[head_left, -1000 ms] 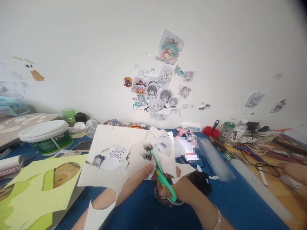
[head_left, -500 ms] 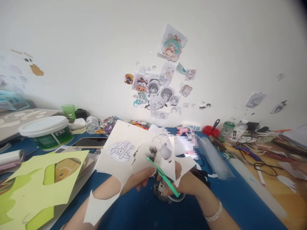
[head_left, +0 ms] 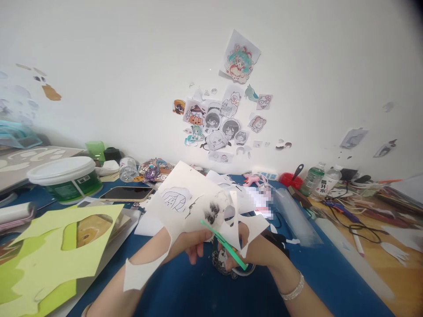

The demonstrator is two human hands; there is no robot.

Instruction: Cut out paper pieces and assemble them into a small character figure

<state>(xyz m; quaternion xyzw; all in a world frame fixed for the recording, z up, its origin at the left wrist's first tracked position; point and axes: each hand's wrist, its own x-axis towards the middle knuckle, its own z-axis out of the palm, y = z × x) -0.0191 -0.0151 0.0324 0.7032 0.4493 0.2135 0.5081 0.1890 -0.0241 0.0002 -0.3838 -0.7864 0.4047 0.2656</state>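
My left hand is closed on a cream-white sheet of paper, thumb near its lower edge and fingers curled underneath. The sheet has cut-out openings, a line drawing and a smudged dark print. A strip of it loops over my left forearm. My right hand is closed round slim green scissors, seen edge-on, their tip pointing up and left against the sheet by my left thumb. Ragged paper flaps partly hide the right fingers. Below the hands lies a printed cut-out figure, mostly covered.
Yellow-green cut sheets lie at left, behind them a white-lidded tub and a phone. At right are a clear plastic sleeve, a red bowl, bottles and a black cable. Paper pictures hang on the wall.
The sheet has turned and shifted slightly right, its far corner rising, and the line drawing has tilted with it. The scissors' tip has dipped a little; both hands keep hold.
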